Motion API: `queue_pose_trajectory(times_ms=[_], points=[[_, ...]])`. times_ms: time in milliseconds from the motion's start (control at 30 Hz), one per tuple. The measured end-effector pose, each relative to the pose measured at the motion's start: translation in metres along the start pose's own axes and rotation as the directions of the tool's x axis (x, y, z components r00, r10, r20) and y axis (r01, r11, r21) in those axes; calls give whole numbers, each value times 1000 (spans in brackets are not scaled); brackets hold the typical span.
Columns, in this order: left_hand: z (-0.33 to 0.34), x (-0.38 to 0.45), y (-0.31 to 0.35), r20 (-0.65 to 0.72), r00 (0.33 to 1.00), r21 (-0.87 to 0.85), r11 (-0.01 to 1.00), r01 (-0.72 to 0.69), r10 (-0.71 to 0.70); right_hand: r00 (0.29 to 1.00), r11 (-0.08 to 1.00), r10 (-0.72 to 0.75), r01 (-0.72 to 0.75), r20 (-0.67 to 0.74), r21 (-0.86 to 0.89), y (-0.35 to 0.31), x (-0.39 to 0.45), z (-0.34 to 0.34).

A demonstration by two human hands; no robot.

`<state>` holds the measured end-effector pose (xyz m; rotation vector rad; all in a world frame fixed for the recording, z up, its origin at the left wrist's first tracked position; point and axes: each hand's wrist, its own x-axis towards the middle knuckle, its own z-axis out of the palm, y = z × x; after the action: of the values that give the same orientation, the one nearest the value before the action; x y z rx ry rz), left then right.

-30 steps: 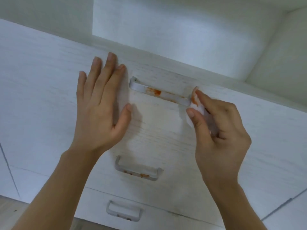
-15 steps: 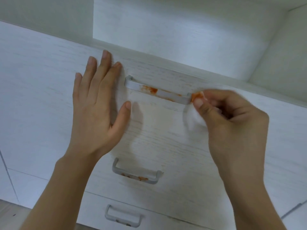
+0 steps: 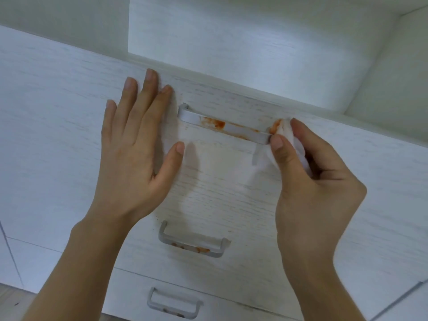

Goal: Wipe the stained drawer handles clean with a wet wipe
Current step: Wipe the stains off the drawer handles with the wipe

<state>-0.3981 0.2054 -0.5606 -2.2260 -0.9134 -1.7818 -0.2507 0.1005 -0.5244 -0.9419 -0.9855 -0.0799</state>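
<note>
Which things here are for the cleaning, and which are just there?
For the cleaning:
- wet wipe, pinched in the right hand
- top handle, orange stains
- middle handle, orange stains
- bottom handle, dark specks
- left hand, flat on the top drawer front

Just there:
- open shelf above
- floor

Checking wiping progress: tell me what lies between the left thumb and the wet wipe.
In the head view, the top handle, still smeared orange, spans between the left hand and the wet wipe pinched by the right hand.
</note>
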Motion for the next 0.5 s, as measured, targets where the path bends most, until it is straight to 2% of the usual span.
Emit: queue_pose_trajectory(times_ms=[67,233,367,433,500], points=[[1,-1,-1,-3,1000,1,1000,-3,3,999,999,-32,32,20,-3,3,-2,1],[2,-1,-4,0,1000,10,1000,-8,8,952,914,-279,302,122,-272,13,-11,-3],[5,-1,-3,-11,1000,15,1000,-12,12,975,966,-224,223,9,-132,15,-2,-7],[5,-1,-3,-11,1000,13,1000,-12,12,986,985,-169,168,-5,-48,13,1,-6],[5,-2,-4,-6,1000,16,1000,-14,14,986,985,-165,165,-2,-43,11,2,-3]])
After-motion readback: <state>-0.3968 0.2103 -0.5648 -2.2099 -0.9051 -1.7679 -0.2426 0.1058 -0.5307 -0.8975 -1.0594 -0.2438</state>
